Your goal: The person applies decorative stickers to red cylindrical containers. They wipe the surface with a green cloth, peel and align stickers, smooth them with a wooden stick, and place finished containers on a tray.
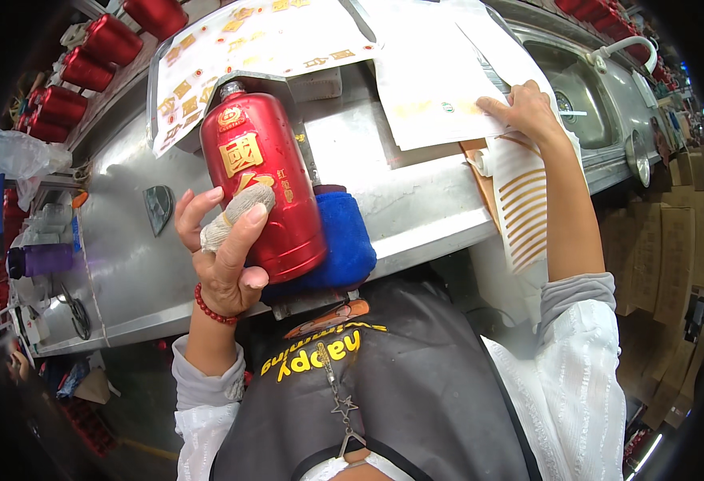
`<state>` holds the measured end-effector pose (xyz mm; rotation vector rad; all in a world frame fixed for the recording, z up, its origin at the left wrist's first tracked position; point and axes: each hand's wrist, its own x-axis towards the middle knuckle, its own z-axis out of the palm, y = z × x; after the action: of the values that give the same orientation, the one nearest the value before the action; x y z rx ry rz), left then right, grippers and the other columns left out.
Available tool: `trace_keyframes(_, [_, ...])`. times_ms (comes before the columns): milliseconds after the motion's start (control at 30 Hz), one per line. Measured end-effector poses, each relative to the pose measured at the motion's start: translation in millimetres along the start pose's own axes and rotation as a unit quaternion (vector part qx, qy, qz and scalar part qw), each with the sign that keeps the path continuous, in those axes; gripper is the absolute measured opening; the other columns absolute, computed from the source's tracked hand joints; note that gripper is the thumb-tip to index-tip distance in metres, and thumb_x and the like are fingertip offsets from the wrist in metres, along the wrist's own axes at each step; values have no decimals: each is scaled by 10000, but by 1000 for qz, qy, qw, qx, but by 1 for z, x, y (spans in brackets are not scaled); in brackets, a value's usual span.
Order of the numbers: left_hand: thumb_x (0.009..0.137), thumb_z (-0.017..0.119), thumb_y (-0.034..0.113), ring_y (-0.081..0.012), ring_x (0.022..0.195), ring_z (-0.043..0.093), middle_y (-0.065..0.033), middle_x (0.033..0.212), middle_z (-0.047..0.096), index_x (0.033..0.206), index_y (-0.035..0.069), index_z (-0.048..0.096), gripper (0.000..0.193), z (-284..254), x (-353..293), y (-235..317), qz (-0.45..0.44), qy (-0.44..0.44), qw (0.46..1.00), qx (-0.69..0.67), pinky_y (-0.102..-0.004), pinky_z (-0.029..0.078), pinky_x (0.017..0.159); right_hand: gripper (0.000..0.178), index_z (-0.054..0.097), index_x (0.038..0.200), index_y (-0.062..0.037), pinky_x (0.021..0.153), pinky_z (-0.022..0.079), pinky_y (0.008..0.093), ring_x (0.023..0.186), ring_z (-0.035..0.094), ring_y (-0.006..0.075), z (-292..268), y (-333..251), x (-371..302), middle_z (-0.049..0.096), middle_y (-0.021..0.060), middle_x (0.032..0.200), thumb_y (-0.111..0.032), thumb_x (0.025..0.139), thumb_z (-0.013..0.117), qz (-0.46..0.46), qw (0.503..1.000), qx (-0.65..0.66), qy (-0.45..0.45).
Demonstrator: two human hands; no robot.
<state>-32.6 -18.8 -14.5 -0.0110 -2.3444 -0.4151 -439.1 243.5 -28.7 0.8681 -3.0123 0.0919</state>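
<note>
A glossy red bottle with gold characters and a metallic neck lies tilted on a dark stand, its neck pointing away and its base toward me. My left hand is at the bottle's lower left side, fingers apart. One finger wears a beige cloth cover and touches the bottle by a gold character. A blue cloth pad lies under and right of the bottle. My right hand rests on white label sheets at the right, fingers spread. Below it hangs a strip with gold curved bands.
A sheet of gold and red stickers lies at the back of the metal worktable. A sink with a white faucet is at the right. More red bottles stand at the far left. Cardboard boxes are stacked right.
</note>
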Motion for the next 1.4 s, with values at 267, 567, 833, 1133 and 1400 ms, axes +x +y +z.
trace_keyframes(267, [1011, 387, 625, -305, 1276, 464, -89, 1231, 670, 1268, 152, 676, 611, 1, -3, -2, 1, -3, 1000, -17, -535, 243, 1159, 616, 621, 684, 13, 724, 532, 430, 749, 640, 289, 1, 26, 13, 621, 218, 973, -573, 836, 734, 63, 982, 133, -121])
trace_keyframes(567, [1024, 424, 567, -318, 1264, 459, -84, 1231, 667, 1270, 127, 680, 566, 1, -1, -2, 3, 8, 999, -33, -530, 238, 1154, 304, 685, 863, 13, 865, 492, 411, 996, 611, 295, -8, 9, -7, 639, 154, 1111, -286, 888, 731, 65, 987, 128, -77])
trace_keyframes(833, [1025, 436, 553, -317, 1269, 449, -82, 1258, 641, 1271, 123, 679, 552, 2, -4, -5, 10, 3, 999, -32, -537, 238, 1152, 162, 676, 881, 34, 928, 457, 408, 985, 584, 374, -3, 7, -22, 619, 200, 1082, -106, 940, 620, -150, 981, -24, 117])
trace_keyframes(1133, [1022, 436, 560, -322, 1275, 455, -91, 1235, 662, 1275, 129, 671, 552, 3, -3, -4, 6, 8, 999, -37, -548, 236, 1152, 240, 676, 845, 53, 911, 469, 399, 987, 583, 375, -20, -6, -26, 621, 203, 1051, -173, 924, 667, 44, 981, 185, -27])
trace_keyframes(1400, [1024, 416, 577, -309, 1283, 457, -89, 1208, 682, 1271, 145, 673, 560, 3, -4, -4, -1, 3, 999, -33, -534, 213, 1170, 101, 703, 878, 0, 888, 491, 411, 1112, 575, 318, -46, -24, -27, 636, 95, 1085, -98, 860, 717, -225, 953, -65, 190])
